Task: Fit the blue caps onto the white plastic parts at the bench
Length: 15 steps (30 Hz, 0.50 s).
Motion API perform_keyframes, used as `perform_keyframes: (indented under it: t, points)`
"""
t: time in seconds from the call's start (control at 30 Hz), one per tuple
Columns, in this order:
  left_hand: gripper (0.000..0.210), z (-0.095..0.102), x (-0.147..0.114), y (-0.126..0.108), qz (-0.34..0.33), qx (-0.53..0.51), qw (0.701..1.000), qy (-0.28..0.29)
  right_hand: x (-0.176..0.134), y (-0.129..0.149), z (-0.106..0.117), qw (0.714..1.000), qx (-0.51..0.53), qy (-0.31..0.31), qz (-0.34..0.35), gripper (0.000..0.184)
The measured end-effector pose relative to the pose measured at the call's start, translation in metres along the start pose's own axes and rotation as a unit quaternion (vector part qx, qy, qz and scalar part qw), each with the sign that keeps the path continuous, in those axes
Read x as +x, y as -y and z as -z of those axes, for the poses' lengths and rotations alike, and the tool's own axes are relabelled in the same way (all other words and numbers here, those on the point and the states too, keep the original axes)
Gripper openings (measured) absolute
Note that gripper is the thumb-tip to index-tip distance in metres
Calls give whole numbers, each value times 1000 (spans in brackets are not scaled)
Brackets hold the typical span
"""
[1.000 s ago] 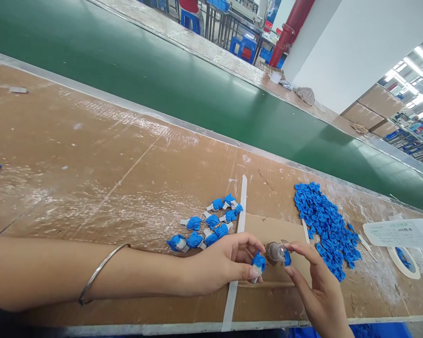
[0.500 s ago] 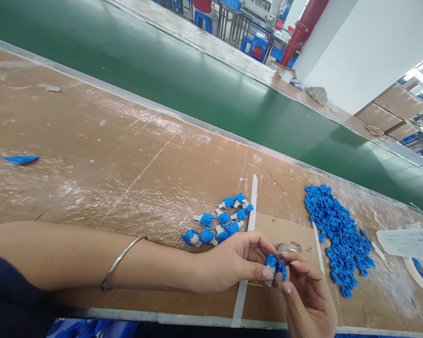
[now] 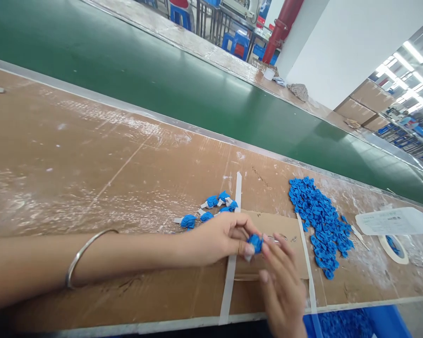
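My left hand [image 3: 220, 239] pinches a small blue plastic piece [image 3: 255, 242] with a whitish part under it, between thumb and fingers. Beside it, my right hand [image 3: 285, 284] is slightly smeared, its fingers stretched out and the thumb apart. Its fingertips reach the right side of the blue piece; whether they press on it I cannot tell. Under both hands lies a flat cardboard sheet [image 3: 264, 270], with a few tiny metal bits partly hidden by the right fingers. Left of the sheet are several blue pieces with white tabs [image 3: 188, 221], some hidden behind my left hand.
A heap of small blue parts [image 3: 317, 220] lies to the right. Beyond it are a thin white tool [image 3: 360, 237], a tape roll [image 3: 404, 259] and a clear labelled bag [image 3: 391, 221]. A green conveyor belt [image 3: 197, 89] runs behind. A blue bin [image 3: 391, 319] stands below the table edge.
The blue piece has turned in my left hand. My right hand's thumb has come away, and its fingers have straightened against the piece. The whole view has shifted, showing a blue bin below.
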<state>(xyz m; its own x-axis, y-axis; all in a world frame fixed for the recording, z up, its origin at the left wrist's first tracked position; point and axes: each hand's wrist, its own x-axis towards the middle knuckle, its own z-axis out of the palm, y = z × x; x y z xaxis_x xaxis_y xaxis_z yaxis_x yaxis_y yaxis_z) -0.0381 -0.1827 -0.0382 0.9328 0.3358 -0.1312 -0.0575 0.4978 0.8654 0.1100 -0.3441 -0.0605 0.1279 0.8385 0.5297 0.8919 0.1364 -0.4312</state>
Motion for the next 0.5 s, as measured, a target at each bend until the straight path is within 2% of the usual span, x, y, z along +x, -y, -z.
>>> perform_keyframes:
  t: [0.07, 0.1, 0.13, 0.2, 0.27, 0.3, 0.37, 0.5]
  points:
    - [24, 12, 5, -22, -42, 175, 983, -31, 12, -34, 21, 997, -69, -15, -8, 33]
    - [21, 19, 7, -34, -61, 280, 956, -60, 17, -53, 31, 993, -110, -27, -19, 25]
    - [20, 27, 9, -45, -76, 386, 915, -94, 22, -71, 41, 988, -149, -18, -42, 23]
    - [20, 44, 13, -62, -80, 579, 798, -144, 27, -103, 56, 981, -179, 25, -66, 28]
    - [20, 61, 16, -70, -32, 714, 682, -156, 28, -126, 62, 978, -180, 77, -73, 31]
    - [20, 67, 16, -71, 2, 754, 639, -151, 28, -133, 62, 977, -176, 97, -72, 31]
    - [19, 77, 16, -70, 45, 798, 583, -144, 28, -142, 58, 977, -166, 119, -67, 32]
    - [14, 78, 15, -65, -2, 845, 514, -145, 35, -147, 55, 978, -140, 143, -59, 29]
